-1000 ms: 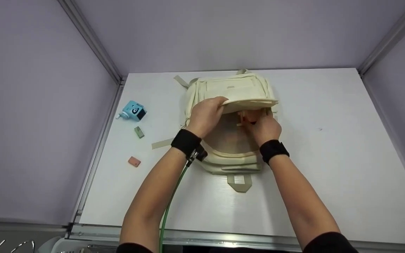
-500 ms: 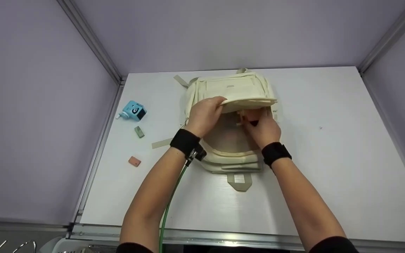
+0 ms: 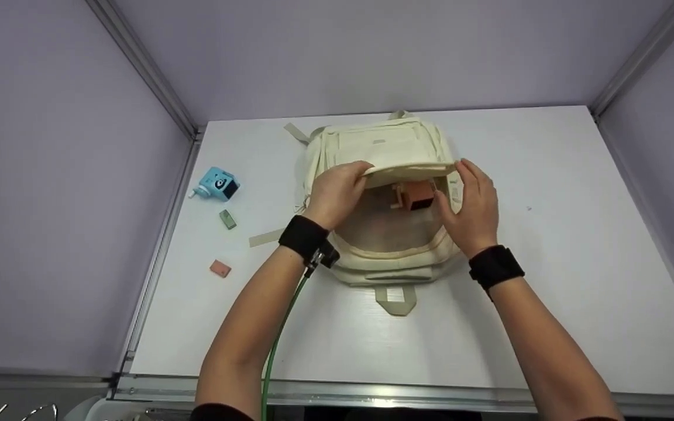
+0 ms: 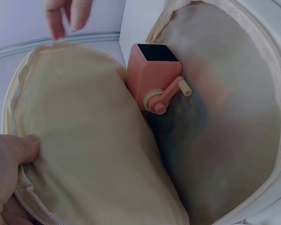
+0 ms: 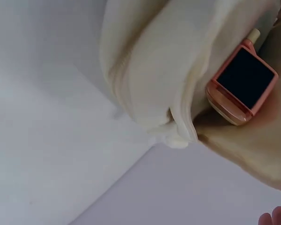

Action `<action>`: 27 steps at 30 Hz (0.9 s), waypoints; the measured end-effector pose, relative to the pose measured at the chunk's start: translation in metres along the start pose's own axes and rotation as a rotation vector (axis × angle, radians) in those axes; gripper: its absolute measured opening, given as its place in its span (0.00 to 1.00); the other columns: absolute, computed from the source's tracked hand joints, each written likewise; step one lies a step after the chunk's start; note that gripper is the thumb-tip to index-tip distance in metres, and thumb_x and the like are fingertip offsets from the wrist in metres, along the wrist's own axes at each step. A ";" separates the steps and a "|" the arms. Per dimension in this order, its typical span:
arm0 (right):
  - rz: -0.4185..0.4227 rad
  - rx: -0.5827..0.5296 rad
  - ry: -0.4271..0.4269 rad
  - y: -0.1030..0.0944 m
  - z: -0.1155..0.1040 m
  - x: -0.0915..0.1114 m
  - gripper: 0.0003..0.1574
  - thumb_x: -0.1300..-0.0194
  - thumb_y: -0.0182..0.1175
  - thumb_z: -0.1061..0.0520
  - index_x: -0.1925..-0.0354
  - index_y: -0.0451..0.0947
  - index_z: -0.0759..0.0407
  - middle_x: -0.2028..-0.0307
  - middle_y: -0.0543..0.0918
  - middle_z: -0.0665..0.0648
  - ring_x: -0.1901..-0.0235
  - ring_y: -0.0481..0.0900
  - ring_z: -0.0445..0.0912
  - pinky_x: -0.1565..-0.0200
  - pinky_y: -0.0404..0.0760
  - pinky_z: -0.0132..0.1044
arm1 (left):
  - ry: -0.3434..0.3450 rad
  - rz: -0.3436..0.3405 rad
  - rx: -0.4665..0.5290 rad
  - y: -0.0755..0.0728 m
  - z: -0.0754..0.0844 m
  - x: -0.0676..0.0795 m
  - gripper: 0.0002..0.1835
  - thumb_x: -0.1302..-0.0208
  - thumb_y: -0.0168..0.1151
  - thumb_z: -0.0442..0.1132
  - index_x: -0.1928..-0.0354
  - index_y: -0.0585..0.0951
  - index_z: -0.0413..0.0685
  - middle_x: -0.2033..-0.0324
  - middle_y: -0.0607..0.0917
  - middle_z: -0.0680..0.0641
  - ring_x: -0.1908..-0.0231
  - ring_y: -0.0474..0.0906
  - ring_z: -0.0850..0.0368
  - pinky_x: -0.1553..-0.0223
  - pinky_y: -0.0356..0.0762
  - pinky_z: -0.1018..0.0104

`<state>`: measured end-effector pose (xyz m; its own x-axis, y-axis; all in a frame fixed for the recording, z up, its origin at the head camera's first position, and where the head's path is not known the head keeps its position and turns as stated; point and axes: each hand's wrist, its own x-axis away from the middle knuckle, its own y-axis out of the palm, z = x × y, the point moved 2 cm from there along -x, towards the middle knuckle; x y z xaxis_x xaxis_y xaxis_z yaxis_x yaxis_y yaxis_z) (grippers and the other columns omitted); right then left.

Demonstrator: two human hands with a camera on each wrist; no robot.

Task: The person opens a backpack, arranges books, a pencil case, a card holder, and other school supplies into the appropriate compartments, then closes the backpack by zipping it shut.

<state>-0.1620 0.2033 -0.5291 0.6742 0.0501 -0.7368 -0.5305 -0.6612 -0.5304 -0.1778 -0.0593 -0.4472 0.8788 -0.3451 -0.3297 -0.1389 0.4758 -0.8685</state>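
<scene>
Bag (image 3: 379, 151) lying on the white table (image 3: 547, 321), mouth wide, and it's the left hand (image 3: 336, 193) doing the work, thumb and fingers pinching the edge of the lifted flap (image 4: 84, 126)! Over on the other side, the right hand (image 3: 473, 210) has thumb and fingers spread, nothing gripped, right by the flap's far end; whether a fingertip touches it, I can't tell. And there's the pink sharpener (image 3: 418, 194), inside the mouth under that flap, near its right side, crank (image 4: 171, 93) sticking out. Here's the danger, as I read it: one pinch holds up soft cloth, so a slip there could drop the flap onto the sharpener. That crank might snag the cloth or the zip edge, and with the sharpener so near the opening, a hard tug on the bag could tip it or roll it out. Now the count: one bag, one flap, two sharpeners, the second being the blue sharpener (image 3: 219, 184) out on the table, and two small blocks near it, one green block (image 3: 227, 219), one pink block (image 3: 220, 268). Two hands, one pinching, one free!
</scene>
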 end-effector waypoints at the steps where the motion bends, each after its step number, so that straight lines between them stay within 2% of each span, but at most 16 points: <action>1: 0.005 -0.015 -0.045 -0.001 -0.002 -0.005 0.38 0.33 0.68 0.58 0.29 0.66 0.64 0.31 0.70 0.64 0.33 0.68 0.59 0.33 0.65 0.55 | -0.002 -0.002 -0.002 0.000 0.000 0.000 0.13 0.23 0.58 0.37 0.44 0.86 0.48 0.50 0.89 0.49 0.50 0.85 0.52 0.49 0.80 0.57; 5: -0.045 -0.052 -0.195 -0.001 -0.015 -0.023 0.41 0.35 0.70 0.62 0.29 0.66 0.64 0.33 0.72 0.65 0.31 0.67 0.59 0.29 0.61 0.53 | 0.001 -0.017 -0.004 0.002 0.001 0.002 0.12 0.23 0.58 0.39 0.44 0.86 0.49 0.50 0.89 0.50 0.50 0.85 0.54 0.49 0.81 0.58; 8: -0.120 -0.038 -0.253 -0.001 -0.022 -0.035 0.33 0.33 0.68 0.64 0.33 0.72 0.65 0.41 0.79 0.66 0.36 0.74 0.60 0.31 0.65 0.53 | 0.007 -0.036 0.005 0.005 0.003 0.003 0.13 0.22 0.57 0.40 0.44 0.86 0.51 0.50 0.89 0.51 0.51 0.85 0.55 0.50 0.81 0.59; 13: -0.191 0.001 -0.212 -0.006 -0.027 -0.045 0.16 0.30 0.65 0.64 0.45 0.83 0.61 0.53 0.87 0.61 0.50 0.83 0.57 0.45 0.79 0.53 | 0.057 -0.086 0.032 0.008 0.003 0.004 0.13 0.22 0.57 0.41 0.44 0.85 0.51 0.50 0.88 0.51 0.51 0.85 0.57 0.49 0.80 0.60; 16: -0.203 0.005 -0.164 -0.008 -0.027 -0.046 0.13 0.30 0.65 0.62 0.48 0.84 0.59 0.54 0.88 0.59 0.52 0.84 0.56 0.49 0.81 0.52 | 0.092 -0.113 0.064 0.009 -0.004 0.007 0.14 0.22 0.58 0.46 0.42 0.85 0.52 0.48 0.87 0.52 0.48 0.83 0.58 0.47 0.79 0.61; 18: -0.207 0.002 -0.145 -0.009 -0.027 -0.047 0.12 0.30 0.65 0.62 0.49 0.85 0.59 0.54 0.88 0.59 0.52 0.84 0.56 0.50 0.81 0.52 | 0.102 -0.128 0.096 0.010 -0.011 0.010 0.19 0.23 0.58 0.52 0.39 0.83 0.52 0.43 0.85 0.51 0.44 0.81 0.58 0.43 0.77 0.61; 20: -0.209 0.001 -0.133 -0.010 -0.027 -0.047 0.12 0.30 0.65 0.62 0.49 0.85 0.58 0.54 0.88 0.59 0.52 0.84 0.55 0.50 0.81 0.52 | 0.091 -0.130 0.128 0.009 -0.019 0.015 0.25 0.23 0.55 0.57 0.34 0.80 0.52 0.38 0.82 0.50 0.38 0.78 0.56 0.38 0.74 0.60; 22: -0.210 0.000 -0.123 -0.010 -0.027 -0.047 0.12 0.30 0.65 0.63 0.49 0.85 0.58 0.54 0.88 0.59 0.51 0.84 0.55 0.51 0.82 0.52 | 0.071 -0.118 0.146 0.008 -0.030 0.019 0.28 0.21 0.49 0.58 0.31 0.77 0.51 0.34 0.79 0.49 0.34 0.74 0.54 0.34 0.70 0.59; 27: -0.216 -0.002 -0.099 -0.009 -0.029 -0.046 0.13 0.31 0.66 0.63 0.48 0.85 0.58 0.53 0.88 0.58 0.50 0.84 0.54 0.51 0.82 0.51 | -0.025 -0.100 0.096 0.012 -0.067 0.032 0.25 0.16 0.41 0.50 0.28 0.73 0.47 0.31 0.75 0.46 0.30 0.69 0.52 0.30 0.64 0.58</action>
<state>-0.1738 0.1856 -0.4783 0.7179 0.2640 -0.6441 -0.3786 -0.6284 -0.6796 -0.1819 -0.1193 -0.4932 0.8974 -0.3748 -0.2329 -0.0070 0.5156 -0.8568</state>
